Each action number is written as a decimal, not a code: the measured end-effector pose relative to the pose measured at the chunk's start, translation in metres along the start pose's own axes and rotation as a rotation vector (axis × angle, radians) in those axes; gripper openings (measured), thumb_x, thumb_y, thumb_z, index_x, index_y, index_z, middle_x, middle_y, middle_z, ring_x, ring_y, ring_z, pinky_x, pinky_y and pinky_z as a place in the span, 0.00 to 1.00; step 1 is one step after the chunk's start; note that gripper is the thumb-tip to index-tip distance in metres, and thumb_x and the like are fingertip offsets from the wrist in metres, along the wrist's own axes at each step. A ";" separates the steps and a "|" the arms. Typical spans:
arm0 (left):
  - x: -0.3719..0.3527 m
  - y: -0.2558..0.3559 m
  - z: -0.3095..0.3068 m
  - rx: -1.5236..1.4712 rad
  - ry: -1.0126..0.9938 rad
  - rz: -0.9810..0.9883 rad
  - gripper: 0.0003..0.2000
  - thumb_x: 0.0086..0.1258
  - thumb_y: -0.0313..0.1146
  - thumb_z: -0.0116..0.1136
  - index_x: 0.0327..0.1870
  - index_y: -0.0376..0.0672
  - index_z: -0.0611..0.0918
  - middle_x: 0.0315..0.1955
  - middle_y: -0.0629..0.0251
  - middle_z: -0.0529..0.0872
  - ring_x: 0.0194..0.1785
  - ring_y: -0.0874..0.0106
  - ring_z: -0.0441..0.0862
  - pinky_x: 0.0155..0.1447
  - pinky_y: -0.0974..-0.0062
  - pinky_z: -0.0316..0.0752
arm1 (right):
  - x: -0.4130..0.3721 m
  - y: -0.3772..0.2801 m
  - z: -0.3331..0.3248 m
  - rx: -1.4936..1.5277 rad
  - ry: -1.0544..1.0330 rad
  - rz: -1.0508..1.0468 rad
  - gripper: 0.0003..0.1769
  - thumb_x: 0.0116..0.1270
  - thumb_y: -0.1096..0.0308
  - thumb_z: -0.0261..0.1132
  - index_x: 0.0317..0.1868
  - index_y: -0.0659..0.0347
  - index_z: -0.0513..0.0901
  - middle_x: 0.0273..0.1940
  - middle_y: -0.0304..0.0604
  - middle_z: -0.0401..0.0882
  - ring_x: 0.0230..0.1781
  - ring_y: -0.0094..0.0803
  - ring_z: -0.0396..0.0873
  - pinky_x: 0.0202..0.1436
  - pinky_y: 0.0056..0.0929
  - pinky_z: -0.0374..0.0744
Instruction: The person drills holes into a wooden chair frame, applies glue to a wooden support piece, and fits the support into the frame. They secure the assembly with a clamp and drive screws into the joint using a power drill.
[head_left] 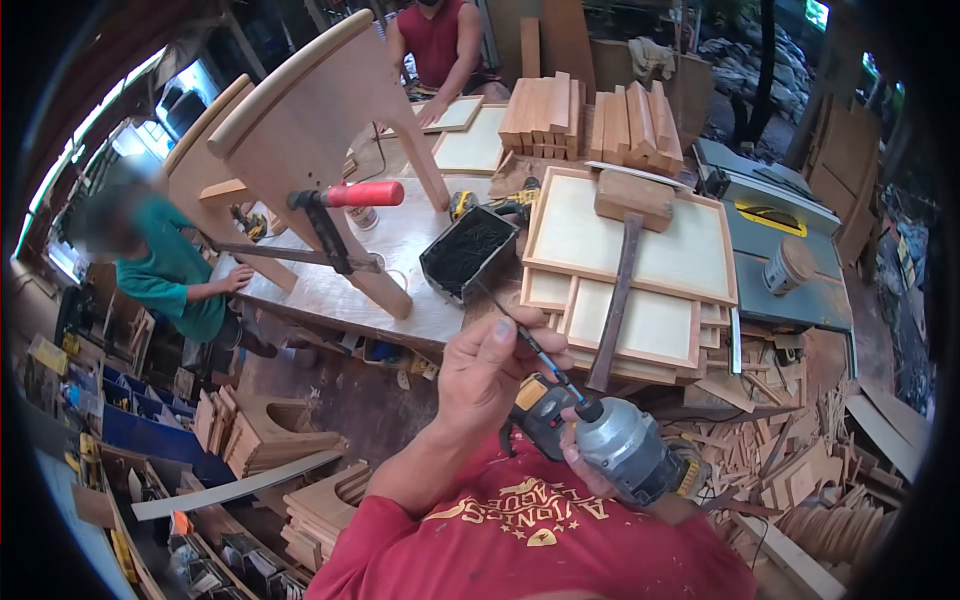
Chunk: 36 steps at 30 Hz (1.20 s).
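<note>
My left hand [492, 350] pinches a thin dark screw or bit at the tip of the driver bit [545, 358]. The power driver [625, 450], grey and black, is held by my right hand [582, 465], whose fingers show partly behind its body. Beyond my hands, a black open box [468, 252] full of dark screws sits on the worktable [415, 300]. Right of it lie stacked framed panels [660, 235], with a wooden mallet [634, 200] on top, its dark handle toward me.
At left on the table stands a wooden chair [310, 100] with a red-handled clamp [365, 194]. A person in green [170, 260] is at left, another in red [435, 40] at the back. Wood blocks [545, 115] and a table saw [790, 250] are beyond.
</note>
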<state>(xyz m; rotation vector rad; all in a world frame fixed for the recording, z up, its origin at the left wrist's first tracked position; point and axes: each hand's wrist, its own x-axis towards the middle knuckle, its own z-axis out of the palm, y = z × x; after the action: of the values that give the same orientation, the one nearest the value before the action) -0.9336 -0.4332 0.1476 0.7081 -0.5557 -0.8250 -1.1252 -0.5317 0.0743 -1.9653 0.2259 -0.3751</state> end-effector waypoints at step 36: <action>-0.030 0.085 -0.126 0.446 0.419 0.547 0.13 0.74 0.29 0.56 0.53 0.29 0.79 0.37 0.51 0.88 0.38 0.64 0.85 0.45 0.66 0.81 | 0.194 -0.015 -0.033 0.852 0.083 -0.152 0.36 0.63 0.74 0.62 0.72 0.62 0.62 0.58 0.48 0.75 0.40 0.32 0.81 0.49 0.37 0.82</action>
<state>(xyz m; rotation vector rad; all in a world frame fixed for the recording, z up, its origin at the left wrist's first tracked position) -0.8252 -0.3250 0.1245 1.0418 -0.5184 -0.0281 -0.9558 -0.6163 0.1316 -1.1290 -0.0392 -0.5441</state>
